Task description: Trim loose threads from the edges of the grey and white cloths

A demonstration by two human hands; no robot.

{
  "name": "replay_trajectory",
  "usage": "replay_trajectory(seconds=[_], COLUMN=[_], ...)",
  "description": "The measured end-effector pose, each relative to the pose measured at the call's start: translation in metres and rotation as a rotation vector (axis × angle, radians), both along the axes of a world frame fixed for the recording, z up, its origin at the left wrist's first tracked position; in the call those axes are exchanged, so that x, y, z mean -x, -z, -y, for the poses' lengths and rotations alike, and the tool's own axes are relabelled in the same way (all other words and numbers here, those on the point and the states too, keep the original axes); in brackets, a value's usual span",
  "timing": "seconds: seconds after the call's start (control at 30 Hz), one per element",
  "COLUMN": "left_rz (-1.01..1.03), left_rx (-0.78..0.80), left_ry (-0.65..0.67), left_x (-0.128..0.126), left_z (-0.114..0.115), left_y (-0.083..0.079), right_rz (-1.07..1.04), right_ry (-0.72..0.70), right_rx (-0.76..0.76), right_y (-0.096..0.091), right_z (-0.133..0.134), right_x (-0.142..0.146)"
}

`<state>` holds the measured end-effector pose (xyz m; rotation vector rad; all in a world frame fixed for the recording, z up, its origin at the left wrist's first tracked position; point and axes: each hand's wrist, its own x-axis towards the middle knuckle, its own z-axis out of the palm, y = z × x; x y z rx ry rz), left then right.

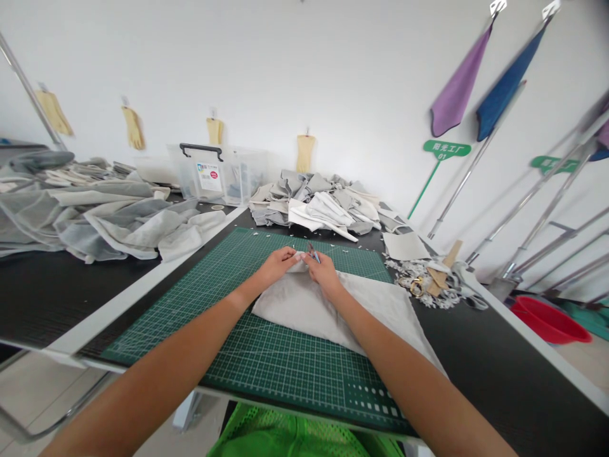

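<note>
Grey cloth (295, 299) pinched in both hands' meeting place

The left hand (280, 265) holds a gathered edge of the grey cloth between thumb and fingers; the right hand (323, 273) is closed round small blue-handled snips (313, 252) right beside that pinch — whether it grips cloth too, I cannot tell. The cloth lies across the cutting mat (285, 362) and runs over the mat's right edge onto the bench (476, 362). Beyond the mat's far edge sits a fabric heap (328, 197) — and a scrap pile (447, 297) lies near the bench's right edge
</note>
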<state>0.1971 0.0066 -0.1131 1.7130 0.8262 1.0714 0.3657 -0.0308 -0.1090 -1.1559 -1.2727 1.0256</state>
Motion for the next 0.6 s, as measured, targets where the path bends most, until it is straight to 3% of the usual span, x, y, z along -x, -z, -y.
replay_trajectory(seconds=[0.23, 0.43, 0.6], left_rz=[0.037, 0.073, 0.090], left_rx=[-0.028, -0.012, 0.019], left_ry=[-0.067, -0.106, -0.108], left_x=[0.0009, 0.0012, 0.0004], left_z=[-0.0052, -0.0008, 0.0001], left_y=[0.0041, -0.0017, -0.0028], right_rz=[0.169, 0.244, 0.151], right_ry=[0.094, 0.040, -0.012], right_rx=[-0.041, -0.086, -0.058], right_y=[0.0009, 0.0000, -0.0030], right_z=[-0.0021, -0.0016, 0.0015], right_x=[-0.0016, -0.0017, -0.0003])
